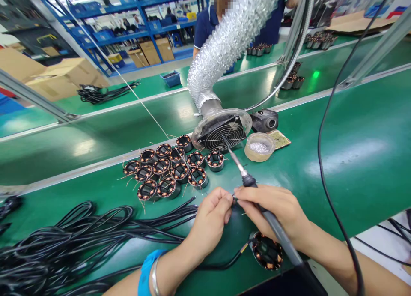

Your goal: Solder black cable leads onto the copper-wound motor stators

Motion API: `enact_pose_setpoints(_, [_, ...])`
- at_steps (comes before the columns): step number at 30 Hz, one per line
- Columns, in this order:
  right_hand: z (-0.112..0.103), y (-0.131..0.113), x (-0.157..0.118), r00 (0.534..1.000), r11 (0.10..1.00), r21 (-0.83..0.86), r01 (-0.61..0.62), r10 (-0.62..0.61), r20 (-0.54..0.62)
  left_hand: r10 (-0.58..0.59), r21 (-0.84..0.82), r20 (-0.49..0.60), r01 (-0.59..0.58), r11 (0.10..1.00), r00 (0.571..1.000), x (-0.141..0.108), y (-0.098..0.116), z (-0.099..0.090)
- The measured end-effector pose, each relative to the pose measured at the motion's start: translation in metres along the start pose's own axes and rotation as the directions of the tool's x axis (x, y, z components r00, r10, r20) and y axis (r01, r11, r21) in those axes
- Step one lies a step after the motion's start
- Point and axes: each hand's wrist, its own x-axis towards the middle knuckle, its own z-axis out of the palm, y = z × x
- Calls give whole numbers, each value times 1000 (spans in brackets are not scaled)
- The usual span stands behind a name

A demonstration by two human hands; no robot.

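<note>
My right hand is closed round a soldering iron, whose metal tip points up and away toward the fan grille. Its thumb and index finger also pinch something tiny near my left fingertips. My left hand is closed in a pinch right beside them; what it grips is too small to make out. Below the hands lies a copper-wound stator, with a black cable ending in coloured wires at its left side. A blue band and a silver bangle circle my left wrist.
Several stators stand ahead to the left, black cables lie at left. Beyond are a round fume-extractor fan with silver duct, and a tub of shavings. A black cord hangs at right. A person stands across the bench.
</note>
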Motion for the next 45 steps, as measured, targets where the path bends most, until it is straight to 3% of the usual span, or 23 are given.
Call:
enact_pose_setpoints(4, [7, 4, 1, 995, 995, -51, 87, -85, 55, 46, 100, 51, -51, 994, 998, -2, 1, -5])
enact_pose_setpoints(8, [3, -4, -5, 1000, 1000, -28, -7, 7, -11, 184, 415, 103, -210, 885, 978, -9, 8, -11])
enact_pose_setpoints(10, [1, -8, -7, 999, 999, -3, -41, 41, -23, 207, 481, 116, -237, 844, 971, -10, 10, -13])
enact_pose_setpoints(12, [3, -12, -9, 999, 999, 1, -42, 42, -5, 167, 405, 117, -200, 892, 979, -8, 9, -12])
enact_pose_setpoints(15, [7, -13, -13, 1000, 999, -22, -26, 26, -1, 39, 173, 97, -55, 983, 995, -4, 7, -8])
enact_pose_setpoints(19, [12, -13, -18, 1000, 999, -26, -30, 30, 5, -105, -35, 96, 109, 993, 990, -3, 10, -3])
enact_pose_setpoints(23, [12, -13, -23, 999, 999, -46, -27, 29, 33, -185, -109, 131, 200, 974, 974, -4, 13, -3])
enact_pose_setpoints(28, [11, -11, -20, 1000, 993, -118, 4, -7, -26, -243, -84, 269, 274, 958, 932, -4, 13, -5])
enact_pose_setpoints(33, [3, -11, -18, 992, 996, -26, -87, 84, -97, -168, -128, 217, 199, 972, 962, -4, 10, -2])
enact_pose_setpoints(36, [-1, -10, -23, 981, 981, 19, -191, 191, -33, -128, -87, 142, 141, 986, 982, -4, 7, 0])
enact_pose_setpoints(39, [2, -7, -26, 978, 976, 54, -210, 209, 28, -86, -42, 86, 89, 995, 993, -3, 4, 1])
enact_pose_setpoints(45, [12, 3, -24, 950, 963, 68, -263, 270, -157, 6, -2, 28, -6, 1000, 1000, -4, -7, 6])
